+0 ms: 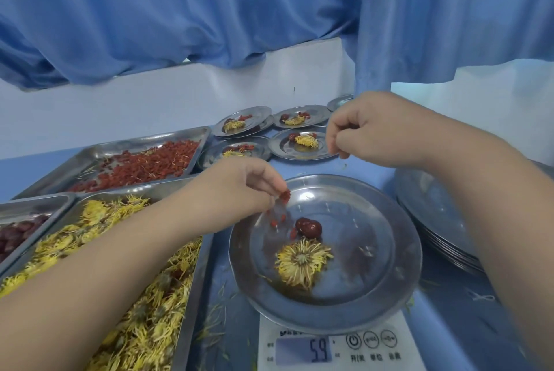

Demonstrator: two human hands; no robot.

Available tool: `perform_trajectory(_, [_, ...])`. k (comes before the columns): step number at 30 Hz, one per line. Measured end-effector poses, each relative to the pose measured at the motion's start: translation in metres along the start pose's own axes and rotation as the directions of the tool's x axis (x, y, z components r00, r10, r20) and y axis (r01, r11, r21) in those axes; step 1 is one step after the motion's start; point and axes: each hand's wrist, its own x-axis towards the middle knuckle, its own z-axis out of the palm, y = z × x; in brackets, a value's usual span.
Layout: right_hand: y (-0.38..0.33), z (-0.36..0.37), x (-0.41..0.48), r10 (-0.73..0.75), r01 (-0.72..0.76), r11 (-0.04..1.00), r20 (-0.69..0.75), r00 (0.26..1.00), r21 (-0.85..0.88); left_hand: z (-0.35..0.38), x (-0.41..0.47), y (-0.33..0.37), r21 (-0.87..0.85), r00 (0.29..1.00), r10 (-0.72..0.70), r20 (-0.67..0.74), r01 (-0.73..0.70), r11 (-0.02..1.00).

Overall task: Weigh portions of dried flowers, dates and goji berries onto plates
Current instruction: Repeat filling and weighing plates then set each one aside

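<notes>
While the plate (pixel 389 250) is covering most of the scale (pixel 338 346), only its display is showing, reading 59, decimal point hard to make out. Flower tray (pixel 192 295) is running off the bottom edge, date tray (pixel 36 202) is getting cut off at left, and the right forearm is hiding part of the plate stack (pixel 425 208). Left hand (pixel 239 187) is hovering over the plate's left side, fingertips pinching a goji clump (pixel 285 195). Plate is holding a flower (pixel 302 261), a date (pixel 308 226) and loose goji (pixel 277 220). Right hand (pixel 368 130) is hanging farther back, fingers curled; can't tell if it's pinching anything. Goji tray (pixel 144 142) and filled plates (pixel 302 145) are sitting beyond.
</notes>
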Motion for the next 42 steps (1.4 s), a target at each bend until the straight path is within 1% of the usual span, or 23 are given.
perform_trajectory(4, [-0.014, -0.009, -0.008, -0.023, 0.023, 1.000, 0.008, 1.000, 0.011, -0.001, -0.012, -0.001, -0.129, 0.997, -0.024, -0.078, 0.014, 0.992])
perform_trajectory(7, [-0.033, -0.017, -0.018, -0.073, 0.074, 0.997, -0.036, 0.997, 0.029, 0.005, -0.017, -0.003, -0.187, 0.991, -0.021, -0.133, -0.004, 0.982])
perform_trajectory(11, [-0.053, -0.022, -0.036, -0.153, 0.160, 0.985, -0.110, 0.982, 0.056, 0.016, -0.015, -0.004, -0.071, 0.984, 0.012, -0.176, -0.025, 0.997])
perform_trajectory(14, [-0.055, -0.022, -0.056, -0.192, 0.200, 0.978, -0.116, 0.975, 0.067, 0.020, -0.014, -0.004, -0.005, 0.980, 0.029, -0.198, -0.031, 1.000])
perform_trajectory(17, [-0.043, -0.017, -0.080, -0.179, 0.181, 0.983, -0.088, 0.980, 0.021, 0.022, -0.015, -0.004, 0.020, 0.972, 0.035, -0.233, -0.032, 0.999])
perform_trajectory(20, [-0.023, -0.007, -0.105, -0.130, 0.132, 0.991, -0.102, 0.986, 0.013, 0.023, -0.017, -0.003, 0.010, 0.974, 0.028, -0.223, -0.026, 1.000])
perform_trajectory(23, [-0.006, 0.007, -0.125, -0.083, 0.092, 0.994, -0.156, 0.984, 0.052, 0.025, -0.020, -0.002, -0.059, 0.980, 0.005, -0.198, -0.017, 0.998])
perform_trajectory(25, [0.001, 0.014, -0.130, -0.074, 0.083, 0.995, -0.157, 0.985, 0.054, 0.026, -0.022, -0.001, -0.093, 0.980, -0.011, -0.201, -0.008, 0.996])
perform_trajectory(29, [0.008, 0.016, -0.133, -0.064, 0.073, 0.996, -0.186, 0.980, 0.043, 0.028, -0.028, 0.003, -0.161, 0.965, -0.049, -0.258, 0.007, 0.987])
perform_trajectory(32, [0.009, 0.018, -0.134, -0.067, 0.070, 0.997, -0.185, 0.980, 0.012, 0.028, -0.032, 0.005, -0.198, 0.957, -0.095, -0.273, 0.041, 0.979])
perform_trajectory(35, [0.009, 0.020, -0.135, -0.067, 0.065, 0.998, -0.166, 0.984, -0.020, 0.029, -0.035, 0.007, -0.208, 0.957, -0.118, -0.265, 0.063, 0.976])
perform_trajectory(39, [0.010, 0.019, -0.137, -0.054, 0.049, 0.998, -0.151, 0.987, -0.036, 0.025, -0.039, 0.008, -0.282, 0.958, -0.144, -0.247, 0.071, 0.957])
perform_trajectory(42, [0.010, 0.017, -0.137, -0.056, 0.050, 0.998, -0.167, 0.984, -0.042, 0.021, -0.045, 0.006, -0.354, 0.967, -0.168, -0.190, 0.092, 0.931])
